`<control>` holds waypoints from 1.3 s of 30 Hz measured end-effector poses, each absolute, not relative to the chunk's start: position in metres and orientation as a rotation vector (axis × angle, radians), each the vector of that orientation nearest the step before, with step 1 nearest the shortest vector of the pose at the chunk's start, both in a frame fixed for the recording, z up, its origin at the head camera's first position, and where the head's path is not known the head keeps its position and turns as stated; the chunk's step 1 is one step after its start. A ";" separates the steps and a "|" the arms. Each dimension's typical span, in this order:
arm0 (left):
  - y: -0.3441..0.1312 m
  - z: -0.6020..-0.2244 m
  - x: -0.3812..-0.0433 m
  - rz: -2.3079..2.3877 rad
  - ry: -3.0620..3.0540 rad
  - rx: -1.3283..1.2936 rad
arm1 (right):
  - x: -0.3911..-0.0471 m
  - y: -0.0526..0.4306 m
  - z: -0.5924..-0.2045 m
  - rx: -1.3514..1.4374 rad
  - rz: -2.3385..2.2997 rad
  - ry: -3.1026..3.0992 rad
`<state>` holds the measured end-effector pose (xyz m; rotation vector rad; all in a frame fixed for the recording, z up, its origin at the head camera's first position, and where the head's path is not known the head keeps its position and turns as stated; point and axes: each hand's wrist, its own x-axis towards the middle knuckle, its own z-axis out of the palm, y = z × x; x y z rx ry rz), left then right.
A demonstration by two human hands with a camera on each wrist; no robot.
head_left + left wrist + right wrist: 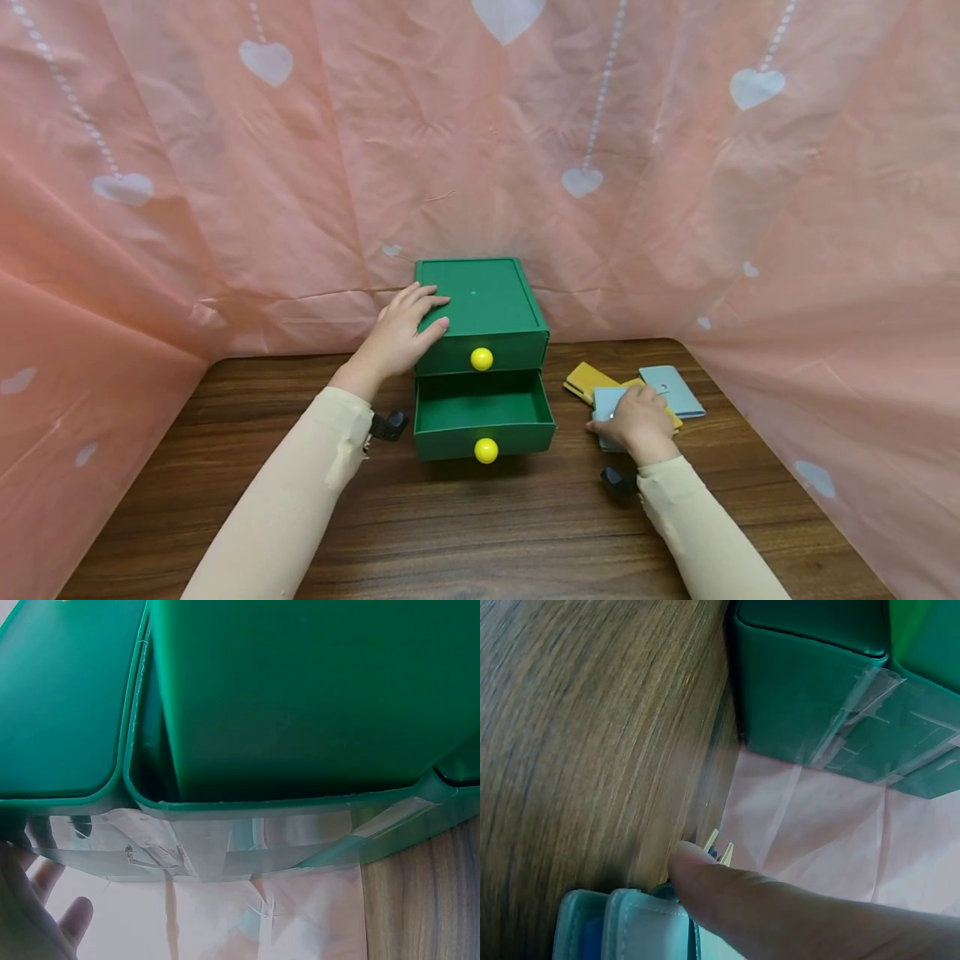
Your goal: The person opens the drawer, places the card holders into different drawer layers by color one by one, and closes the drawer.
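A green two-drawer box [480, 296] stands at the back middle of the table. Its lower drawer [480, 408] is pulled out, with bare green inside; the upper drawer [442, 354] is closed. My left hand [401, 337] rests on the box's upper left edge, fingers spread over the top. Off to the right, my right hand [641, 421] grips a light blue wallet [607, 402] across its width. In the right wrist view the thumb [727, 900] lies at the edge of that wallet [649, 922]; the other fingers are hidden there.
Beneath and behind the held wallet lies a yellow wallet [588, 379], with more yellow showing by the fingers. Another light blue wallet [675, 392] lies farther right. Yellow round knobs [486, 451] front both drawers. A pink curtain [480, 167] surrounds the wooden table [480, 533].
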<state>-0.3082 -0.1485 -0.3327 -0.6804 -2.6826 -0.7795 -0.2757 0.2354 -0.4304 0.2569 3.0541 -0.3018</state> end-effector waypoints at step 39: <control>-0.149 -0.334 -0.309 -0.767 -2.676 -0.687 | -0.276 0.246 -0.410 0.098 -0.545 3.102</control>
